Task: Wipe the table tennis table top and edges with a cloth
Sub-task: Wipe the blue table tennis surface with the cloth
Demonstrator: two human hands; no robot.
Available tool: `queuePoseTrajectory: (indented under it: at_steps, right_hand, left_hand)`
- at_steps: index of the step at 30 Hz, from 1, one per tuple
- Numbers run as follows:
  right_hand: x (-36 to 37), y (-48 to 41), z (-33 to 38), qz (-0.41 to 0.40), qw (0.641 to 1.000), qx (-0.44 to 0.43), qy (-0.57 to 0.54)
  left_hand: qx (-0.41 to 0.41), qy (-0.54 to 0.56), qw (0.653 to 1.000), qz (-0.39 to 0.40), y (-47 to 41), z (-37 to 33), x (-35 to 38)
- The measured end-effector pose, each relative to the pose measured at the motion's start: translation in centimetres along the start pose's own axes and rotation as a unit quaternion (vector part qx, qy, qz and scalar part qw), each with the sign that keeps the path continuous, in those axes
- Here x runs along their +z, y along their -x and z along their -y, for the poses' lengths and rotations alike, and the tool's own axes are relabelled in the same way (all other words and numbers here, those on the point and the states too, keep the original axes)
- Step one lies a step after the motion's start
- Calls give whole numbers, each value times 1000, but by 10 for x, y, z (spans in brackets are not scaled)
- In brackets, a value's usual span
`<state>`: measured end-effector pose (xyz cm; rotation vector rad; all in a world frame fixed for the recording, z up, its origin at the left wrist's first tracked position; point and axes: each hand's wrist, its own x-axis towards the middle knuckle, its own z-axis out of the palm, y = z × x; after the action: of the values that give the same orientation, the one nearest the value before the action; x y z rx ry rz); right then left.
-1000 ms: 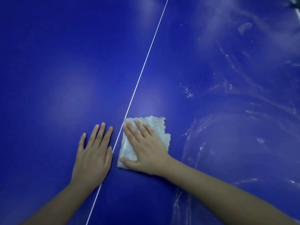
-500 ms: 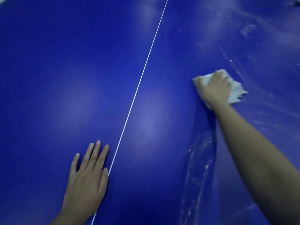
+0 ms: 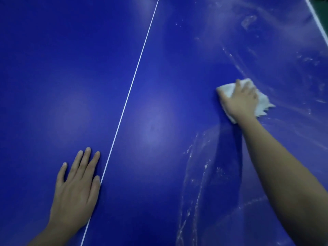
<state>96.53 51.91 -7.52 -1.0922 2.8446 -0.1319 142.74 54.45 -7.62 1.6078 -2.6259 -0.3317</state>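
Hands first: our R hand (image 3: 241, 102), mid-right of the frame, sits on top of the white cloth (image 3: 262, 104). Its fingers are bent over the bunched fabric & grip it against the tabletop. Cloth pokes out at the hand's left, top & right, w/ a ragged corner pointing right. R forearm runs down to the lower right corner.

Our L hand (image 3: 76, 189), lower left, lies palm-down & flat, fingers straight, close together, holding nothing. Its thumb edge is right up against the white centre line (image 3: 134, 77), which runs diagonally from top centre to the bottom edge.

Both hands rest on the blue table tennis table (image 3: 62, 68), which fills nearly the whole frame. Whitish streaks (image 3: 197, 167) mark the surface below-left of the R forearm & sweep across the upper right past the cloth. White edge line (image 3: 317, 20) cuts the top right corner.
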Motion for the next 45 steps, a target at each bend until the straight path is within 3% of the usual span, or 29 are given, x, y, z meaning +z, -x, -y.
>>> queuePoseTrajectory:
  at_steps: [1, 3, 7, 10, 13, 15, 19, 22, 24, 26, 30, 33, 35, 38, 41, 43, 45]
  right_hand:
    - [-2, 4, -16, 13, 999, 37, -12]
    - [1, 31, -19, 4, 1000, 20, -20]
    - [8, 150, 29, 46, 978, -198, -34]
    - [22, 272, 47, 86, 909, -406, -37]
    - [24, 315, 36, 129, 861, -493, 3]
    - [20, 282, 22, 73, 888, -454, -2]
    - [3, 167, -35, 14, 989, -147, -4]
    - [-3, 151, -57, 28, 999, -11, -20]
    - [1, 187, -36, 32, 999, -35, -16]
    - [7, 253, -8, 47, 991, -121, -14]
    - [27, 420, 28, 74, 944, -322, 0]
    - [29, 463, 29, 133, 918, -374, 5]
    - [26, 447, 16, 109, 935, -337, 8]
    - [15, 399, -28, 50, 989, -140, -15]
    - [6, 378, -70, 56, 998, 36, -11]
    - [6, 393, -63, 45, 996, 66, -25]
    - [12, 428, -32, 54, 998, 31, -23]
  left_hand:
    - [-1, -2, 1000, -3, 0, 0, 1]
    - [0, -8, 1000, -8, 1, 0, 2]
    - [-1, -13, 1000, -12, 2, 2, 5]
    - [-2, -18, 1000, -14, 2, 4, 7]
    - [-6, -17, 1000, -17, 2, 4, 8]
    - [-8, -15, 1000, -20, 2, 4, 7]
    - [-6, -9, 1000, -24, 4, 1, 7]
    - [-5, -6, 1000, -24, 4, 0, 5]
    - [0, -6, 1000, -23, 4, -1, 5]
    - [2, -8, 1000, -25, 4, -2, 5]
    - [5, -4, 1000, -27, 4, -2, 5]
    - [10, -6, 1000, -29, 5, 0, 8]
    - [14, -7, 999, -29, 4, 2, 8]
    - [18, -4, 999, -30, 3, 3, 8]
    - [20, 0, 999, -29, 3, 3, 8]
    - [22, 4, 999, -28, 3, 3, 7]
    - [24, 7, 999, -28, 3, 3, 7]
